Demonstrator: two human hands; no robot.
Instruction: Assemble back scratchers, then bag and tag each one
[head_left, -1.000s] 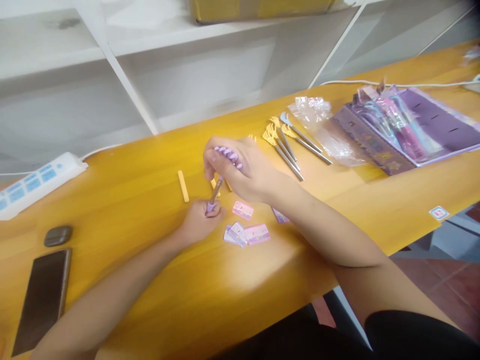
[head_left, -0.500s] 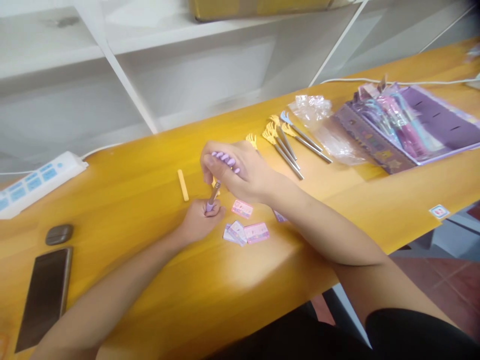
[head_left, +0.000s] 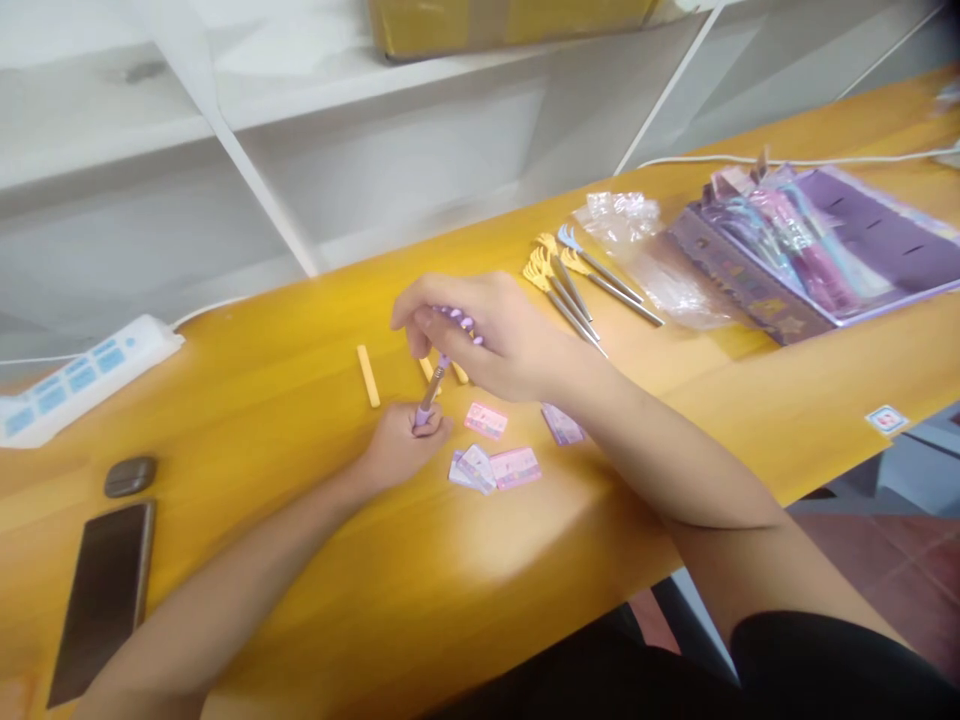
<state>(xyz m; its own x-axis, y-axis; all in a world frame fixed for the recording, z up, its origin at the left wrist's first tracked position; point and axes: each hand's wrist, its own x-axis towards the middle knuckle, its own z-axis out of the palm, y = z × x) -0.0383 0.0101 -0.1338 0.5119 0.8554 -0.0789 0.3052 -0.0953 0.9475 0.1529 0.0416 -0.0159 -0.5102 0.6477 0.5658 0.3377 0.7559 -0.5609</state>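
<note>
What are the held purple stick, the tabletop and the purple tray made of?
Purple stick: probably smooth plastic at its evenly coloured ends, with a shiny, metal-looking shaft.
Tabletop: wood or wood-look laminate; faint grain-like streaks and a glossy patch of light.
Purple tray: likely printed cardboard, from its thin walls, cut slits and pattern.

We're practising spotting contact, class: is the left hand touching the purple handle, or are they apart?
Touching. The head view shows the left hand closed around the purple handle, whose upper end pokes out of the fist.
</note>
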